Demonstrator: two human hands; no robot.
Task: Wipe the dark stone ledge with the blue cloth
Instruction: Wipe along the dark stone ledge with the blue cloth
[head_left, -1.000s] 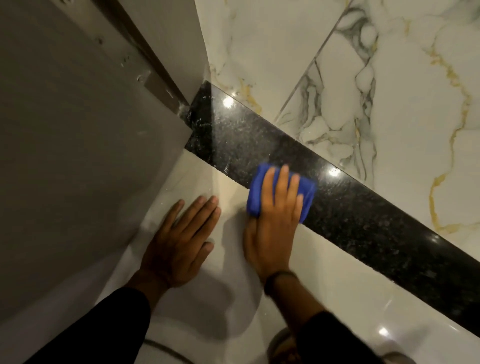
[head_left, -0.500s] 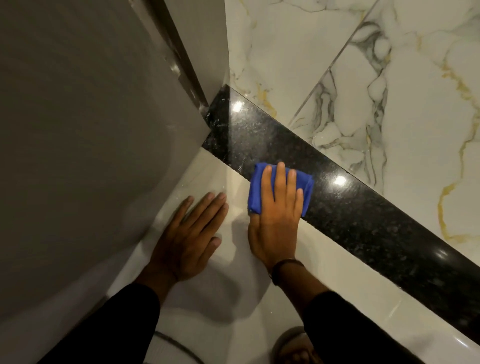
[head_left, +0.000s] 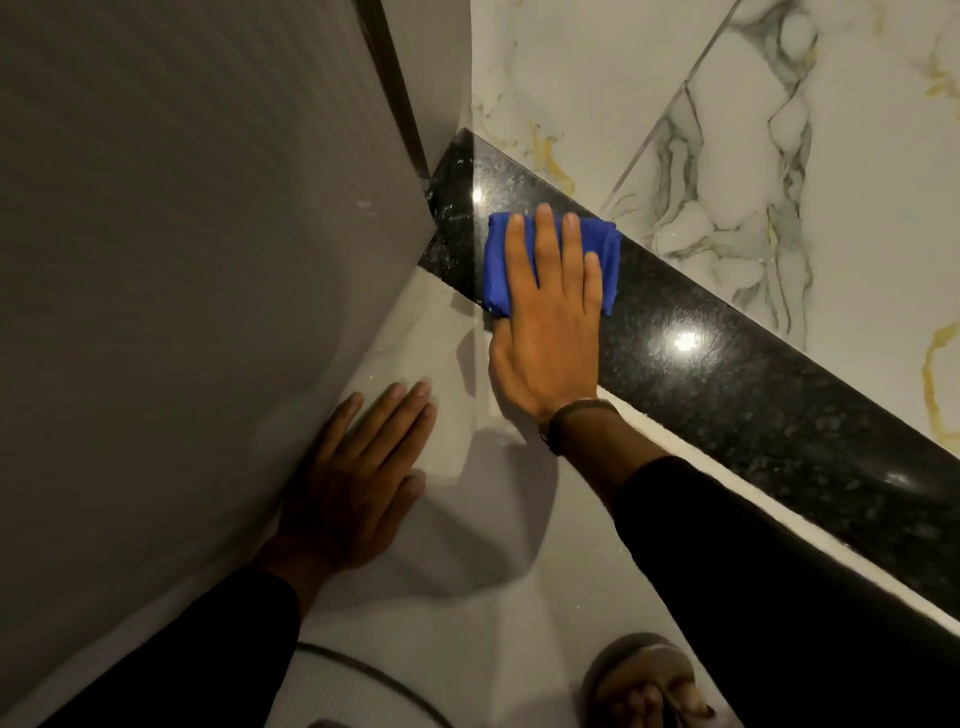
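Observation:
A dark speckled stone ledge (head_left: 737, 395) runs diagonally from the upper middle to the lower right, between pale floor and marble tiles. A folded blue cloth (head_left: 498, 265) lies flat on the ledge near its far end, spanning most of its width. My right hand (head_left: 550, 322) presses down on the cloth with fingers spread flat over it. My left hand (head_left: 358, 478) rests palm down on the pale floor, beside the grey panel, fingers apart and holding nothing.
A large grey panel (head_left: 182, 260) stands close on the left and meets the ledge's far end. White marble tiles with gold and grey veins (head_left: 779, 156) lie beyond the ledge. A foot in a sandal (head_left: 644, 686) shows at the bottom.
My right hand has slid the blue cloth along the ledge toward its far end near the grey panel. My left hand stays planted on the floor.

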